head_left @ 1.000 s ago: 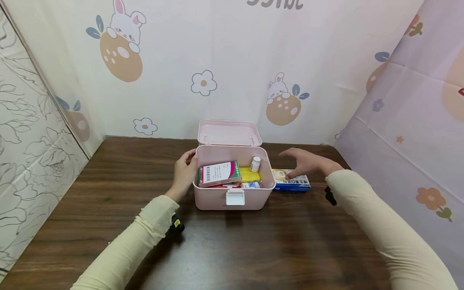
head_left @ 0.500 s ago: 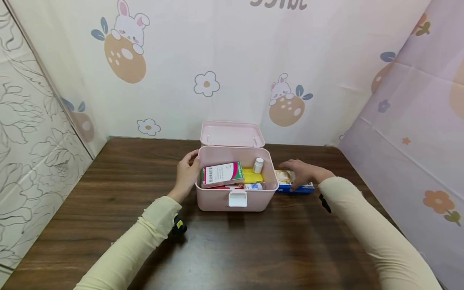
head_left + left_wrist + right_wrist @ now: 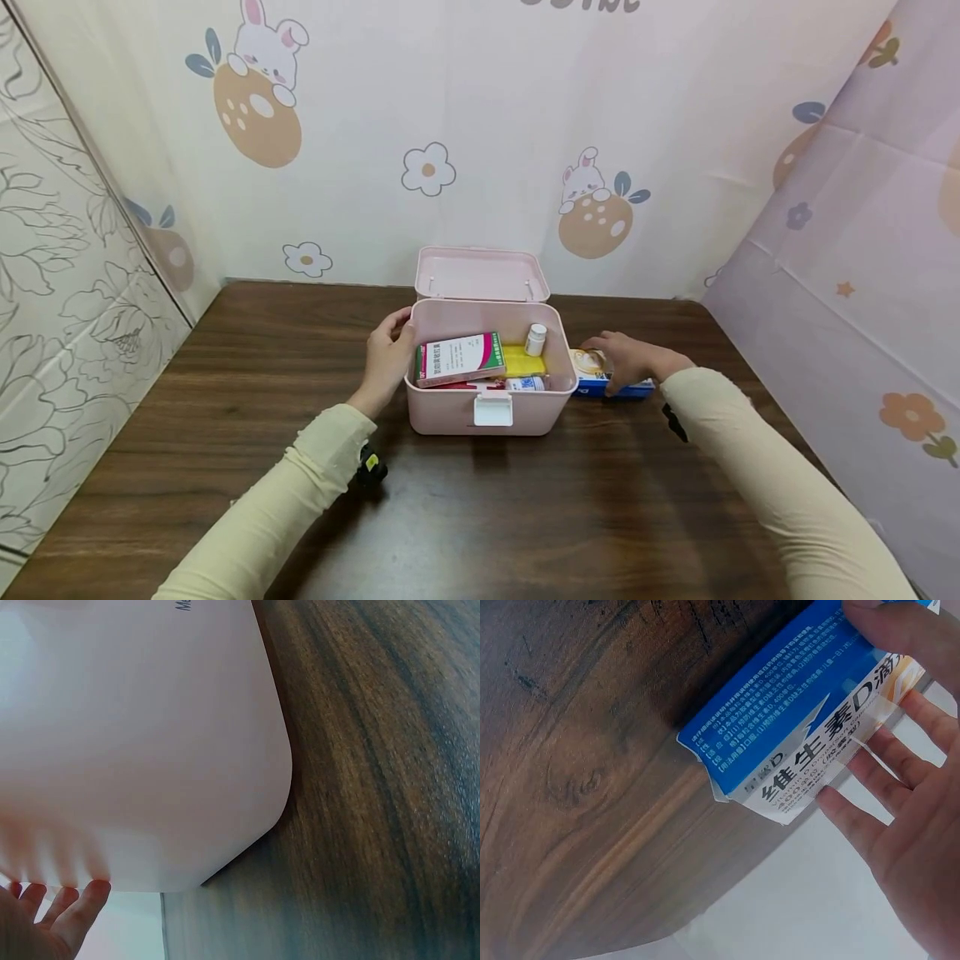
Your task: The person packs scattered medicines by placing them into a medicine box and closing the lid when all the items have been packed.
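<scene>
A pink storage box (image 3: 442,417) stands on the table with its lid (image 3: 482,275) tipped back. My left hand (image 3: 386,358) touches the box's left side; in the left wrist view its fingertips (image 3: 96,889) press on the pink wall. To the right of the box, my right hand (image 3: 630,360) holds a blue and white vitamin D carton (image 3: 780,720), thumb on the blue face and fingers along the opposite side. Inside the pink box are a white medicine carton (image 3: 459,358) with green and magenta ends, a yellow packet (image 3: 517,362) and a small white bottle (image 3: 536,340).
A second bottle (image 3: 525,384) with a blue label lies at the front inside the pink box. The white clasp (image 3: 492,410) hangs at its front. Dark wood table (image 3: 300,500) surrounds it, with a printed curtain (image 3: 360,100) behind and at the right.
My right hand has come down and left onto the vitamin D carton and now grips it. The left hand stays at the pink box; the head view has shifted slightly.
</scene>
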Action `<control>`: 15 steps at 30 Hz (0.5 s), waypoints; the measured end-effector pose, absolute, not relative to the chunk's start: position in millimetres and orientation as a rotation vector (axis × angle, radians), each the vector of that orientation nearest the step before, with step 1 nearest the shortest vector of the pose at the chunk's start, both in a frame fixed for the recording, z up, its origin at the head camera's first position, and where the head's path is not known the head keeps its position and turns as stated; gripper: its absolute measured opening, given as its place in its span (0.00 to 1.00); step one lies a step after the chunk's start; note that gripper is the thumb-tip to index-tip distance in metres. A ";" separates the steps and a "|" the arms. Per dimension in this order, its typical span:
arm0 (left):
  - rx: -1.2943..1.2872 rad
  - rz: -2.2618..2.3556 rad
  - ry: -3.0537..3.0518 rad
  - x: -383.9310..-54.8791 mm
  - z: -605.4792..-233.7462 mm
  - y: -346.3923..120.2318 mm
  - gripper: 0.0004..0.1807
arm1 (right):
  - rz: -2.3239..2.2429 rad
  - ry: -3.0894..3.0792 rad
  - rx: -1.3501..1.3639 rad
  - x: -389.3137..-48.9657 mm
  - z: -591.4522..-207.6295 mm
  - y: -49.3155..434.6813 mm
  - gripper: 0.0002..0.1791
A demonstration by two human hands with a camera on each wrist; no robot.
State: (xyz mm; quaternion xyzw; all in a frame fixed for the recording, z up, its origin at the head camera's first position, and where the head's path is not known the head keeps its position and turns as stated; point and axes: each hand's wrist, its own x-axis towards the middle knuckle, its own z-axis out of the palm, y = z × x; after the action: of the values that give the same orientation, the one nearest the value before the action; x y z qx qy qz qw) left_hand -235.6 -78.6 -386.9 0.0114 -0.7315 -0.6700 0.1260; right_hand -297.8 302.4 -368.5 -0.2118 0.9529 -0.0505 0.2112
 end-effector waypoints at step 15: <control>0.032 -1.959 -2.142 -234.1 -386.9 -78.9 0.21 | -0.131 2.716 -0.653 -289.0 -332.3 307.8 0.45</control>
State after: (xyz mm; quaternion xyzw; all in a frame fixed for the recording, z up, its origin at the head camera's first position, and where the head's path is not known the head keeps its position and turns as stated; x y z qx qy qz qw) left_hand -234.1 -78.9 -386.9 0.0109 -0.7326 -0.6701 0.1192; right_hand -289.0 307.8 -332.3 -0.2301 0.9568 -0.0460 0.1718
